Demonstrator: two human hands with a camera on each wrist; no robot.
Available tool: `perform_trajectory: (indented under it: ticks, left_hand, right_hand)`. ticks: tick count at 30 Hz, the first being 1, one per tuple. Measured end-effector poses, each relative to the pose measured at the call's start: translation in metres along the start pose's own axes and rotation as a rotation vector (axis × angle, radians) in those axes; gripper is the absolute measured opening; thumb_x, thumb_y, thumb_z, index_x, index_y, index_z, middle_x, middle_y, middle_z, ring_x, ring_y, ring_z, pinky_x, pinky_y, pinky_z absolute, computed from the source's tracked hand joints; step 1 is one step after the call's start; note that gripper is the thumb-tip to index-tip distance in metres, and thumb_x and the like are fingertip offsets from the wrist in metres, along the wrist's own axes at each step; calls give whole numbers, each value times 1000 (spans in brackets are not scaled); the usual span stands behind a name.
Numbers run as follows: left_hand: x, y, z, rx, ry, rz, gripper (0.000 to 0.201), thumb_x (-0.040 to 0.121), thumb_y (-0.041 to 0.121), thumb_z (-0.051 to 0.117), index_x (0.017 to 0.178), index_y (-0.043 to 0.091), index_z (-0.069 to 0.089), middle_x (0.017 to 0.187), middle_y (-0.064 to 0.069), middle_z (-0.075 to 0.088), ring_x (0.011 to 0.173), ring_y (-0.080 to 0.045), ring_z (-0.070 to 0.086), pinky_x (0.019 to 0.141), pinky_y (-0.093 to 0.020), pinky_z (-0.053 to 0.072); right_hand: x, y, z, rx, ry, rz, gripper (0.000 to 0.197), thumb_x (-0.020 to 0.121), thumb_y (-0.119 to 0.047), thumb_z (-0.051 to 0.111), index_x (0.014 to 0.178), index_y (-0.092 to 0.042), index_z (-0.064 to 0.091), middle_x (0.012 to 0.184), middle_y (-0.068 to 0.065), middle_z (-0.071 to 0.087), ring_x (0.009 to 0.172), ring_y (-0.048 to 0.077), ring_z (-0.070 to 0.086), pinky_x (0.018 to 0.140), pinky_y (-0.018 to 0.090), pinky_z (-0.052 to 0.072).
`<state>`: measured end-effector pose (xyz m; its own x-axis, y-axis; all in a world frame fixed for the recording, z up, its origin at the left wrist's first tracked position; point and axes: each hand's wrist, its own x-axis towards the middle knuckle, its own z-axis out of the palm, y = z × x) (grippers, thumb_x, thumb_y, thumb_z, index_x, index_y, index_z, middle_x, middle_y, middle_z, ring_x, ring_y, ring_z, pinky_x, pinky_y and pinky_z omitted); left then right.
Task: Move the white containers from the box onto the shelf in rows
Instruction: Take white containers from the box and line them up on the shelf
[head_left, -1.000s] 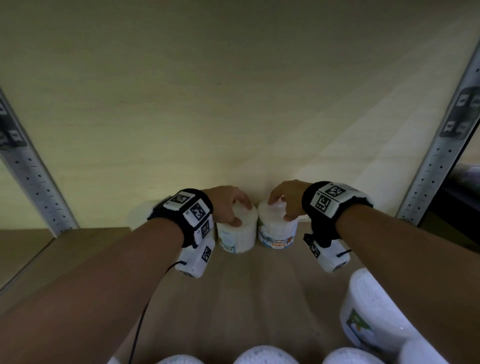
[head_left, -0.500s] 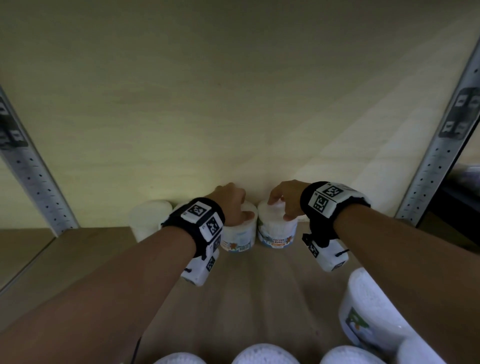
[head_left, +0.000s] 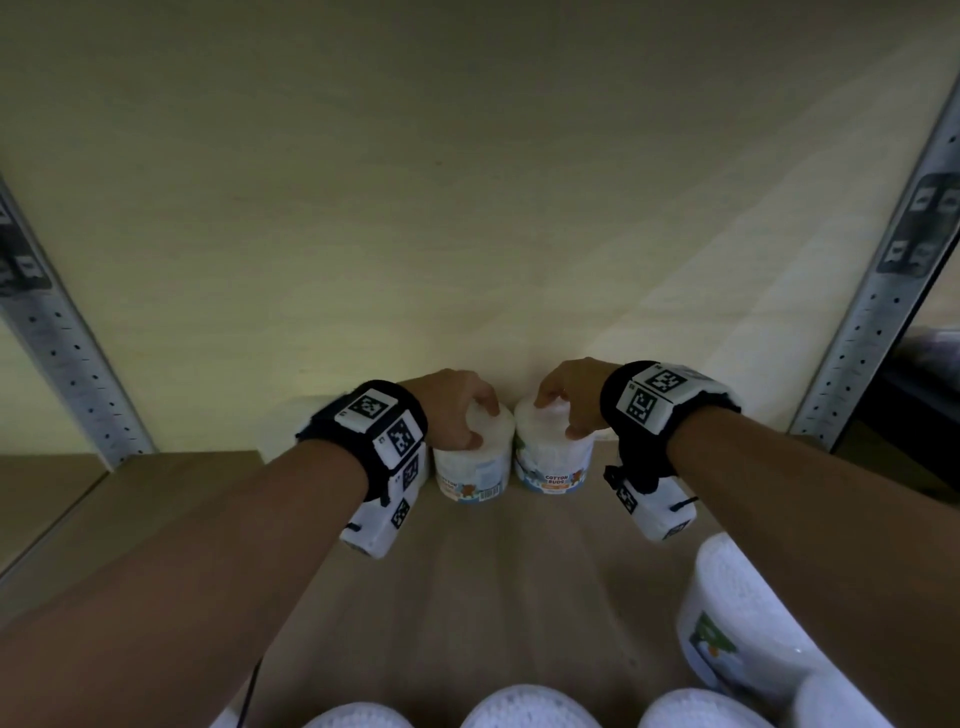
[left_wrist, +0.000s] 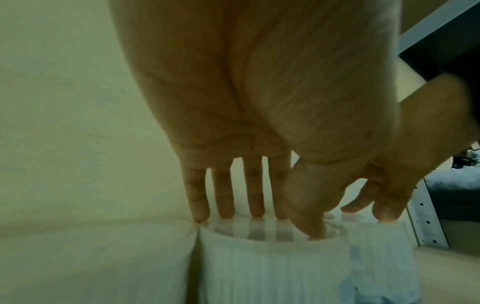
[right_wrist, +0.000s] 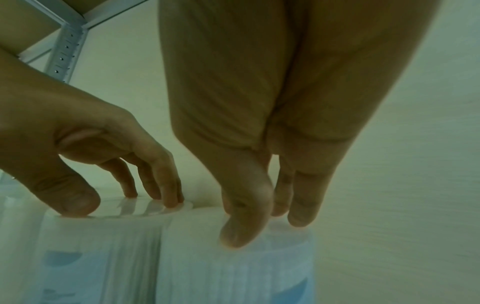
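Hands (head_left: 457, 408) (head_left: 569, 395) each grip one container (head_left: 472, 462) (head_left: 553, 457); perhaps five more (head_left: 737, 618) stand nearer.

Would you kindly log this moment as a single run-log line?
left hand: grips left tub | right hand: grips right tub | tubs: upright, side by side, back of shelf

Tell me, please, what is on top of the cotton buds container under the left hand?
The left hand rests its fingertips and thumb on the lid of the left container. Nothing else shows on the lid; the part beneath the hand is covered.
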<state>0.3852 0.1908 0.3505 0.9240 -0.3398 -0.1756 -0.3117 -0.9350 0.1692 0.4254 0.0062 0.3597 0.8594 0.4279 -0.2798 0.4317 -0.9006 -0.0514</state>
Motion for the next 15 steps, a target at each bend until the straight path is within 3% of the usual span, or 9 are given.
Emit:
perform_trajectory:
  ticks: [8,15]
  left_hand:
    - [4,3,12,21,149,-55,49,86,37,64,127,12,55,132,-11,52,119,-29,52,98,-36,45]
    - [11,6,21,105,200,-172,51,86,50,57,118,11,54,125,-16,50,114,-37,50,94,-45,47]
  right_hand:
    - [3,0,2,-36,6,7,55,85,-8,66,137,-16,49,147,7,42,133,28,45,107,38,42]
    - [6,0,3,-57,13,4,56,85,-9,68,137,-15,50,146,7,44,131,29,46,107,39,42]
